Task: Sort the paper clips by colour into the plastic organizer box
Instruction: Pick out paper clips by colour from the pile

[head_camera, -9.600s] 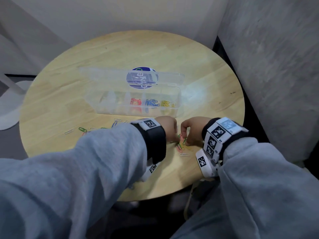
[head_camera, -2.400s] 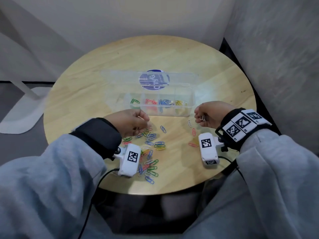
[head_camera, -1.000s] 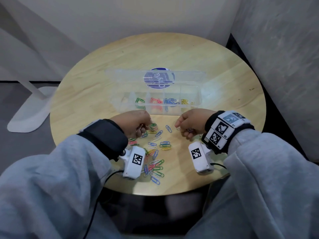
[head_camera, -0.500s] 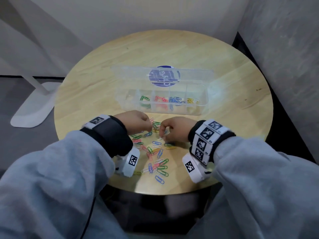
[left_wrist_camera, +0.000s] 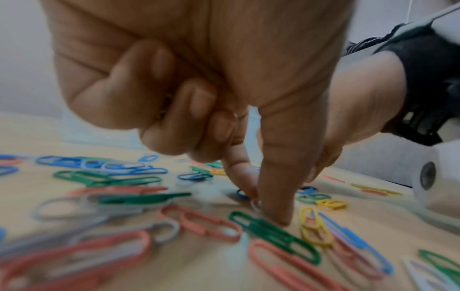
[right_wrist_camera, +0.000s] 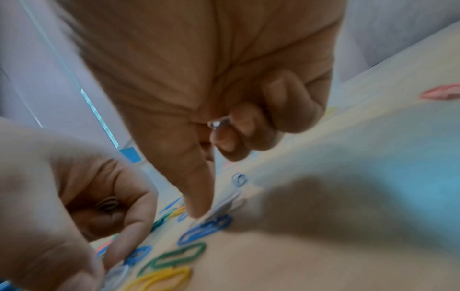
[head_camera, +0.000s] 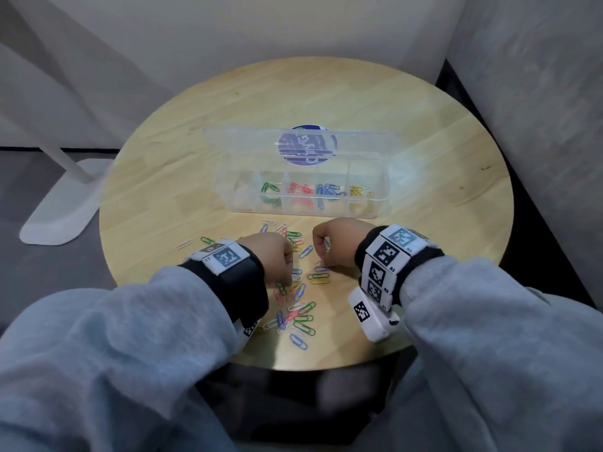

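Note:
The clear plastic organizer box (head_camera: 378, 203) stands open mid-table, with green, red, blue and yellow clips in separate compartments; its leftmost one looks empty. Loose mixed-colour paper clips (head_camera: 298, 316) lie scattered in front of it. My left hand (head_camera: 287, 276) is down on the pile; in the left wrist view its thumb and forefinger (left_wrist_camera: 259, 200) pinch a pale clip (left_wrist_camera: 256, 205) on the wood, and its curled fingers keep more clips in the palm. My right hand (head_camera: 321, 261) is beside it; its thumb (right_wrist_camera: 199, 208) presses a white clip (right_wrist_camera: 225, 204), and its curled fingers hold another clear clip (right_wrist_camera: 218, 123).
The round wooden table (head_camera: 440, 132) is hemmed by a grey wall on the right and a white wall behind. A white stand base (head_camera: 62, 207) sits on the floor to the left. A few stray clips (head_camera: 195, 243) lie left of my left wrist.
Both hands have dropped from near the box front to the pile and moved close together. The right hand has come in from the right, still holding pale clips.

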Tool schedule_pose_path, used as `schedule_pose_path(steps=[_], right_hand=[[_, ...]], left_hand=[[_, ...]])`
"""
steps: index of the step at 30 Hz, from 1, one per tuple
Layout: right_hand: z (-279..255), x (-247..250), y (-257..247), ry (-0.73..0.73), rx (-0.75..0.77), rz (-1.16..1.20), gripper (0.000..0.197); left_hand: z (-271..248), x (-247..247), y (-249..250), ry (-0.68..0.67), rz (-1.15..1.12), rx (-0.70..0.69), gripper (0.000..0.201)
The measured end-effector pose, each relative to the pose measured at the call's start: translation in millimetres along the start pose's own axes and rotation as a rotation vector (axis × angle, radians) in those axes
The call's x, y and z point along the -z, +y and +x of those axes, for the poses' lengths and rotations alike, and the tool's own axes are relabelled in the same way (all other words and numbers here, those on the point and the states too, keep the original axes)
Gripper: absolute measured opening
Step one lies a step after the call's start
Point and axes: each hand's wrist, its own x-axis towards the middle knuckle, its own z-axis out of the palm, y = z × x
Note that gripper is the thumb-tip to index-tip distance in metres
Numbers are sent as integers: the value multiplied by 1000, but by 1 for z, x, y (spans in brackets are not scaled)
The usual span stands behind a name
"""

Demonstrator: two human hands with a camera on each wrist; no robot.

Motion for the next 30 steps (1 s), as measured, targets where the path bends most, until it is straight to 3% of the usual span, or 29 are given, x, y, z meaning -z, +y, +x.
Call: schedule_pose_path(steps=[8,10,14,17,20,24,30], right_hand=[[6,-2,0,-93,-103,-173,13],[6,-1,2,-112,-124,-127,8],[-4,9,11,-63,-164,77,4],[-9,19,16,-59,-167,270,19],[-13,20,19,-58,-167,460,23],[-22,20,16,-49,-186,896,29],[-24,33,-3,51,-186,1310,31]], left_hand=[[0,1,-1,-9,-14,-3,14],[0,-1,-3,-2,-37,4,15],[-2,4,-17,-44,-296,-24,17],[-7,16,-27,-69,-572,-57,25],[-16,28,-37,-1,-887,-40,32],[-30,55,-61,124,-1211,-11,28],[-26,88,-95,277,-1530,-4,21]])
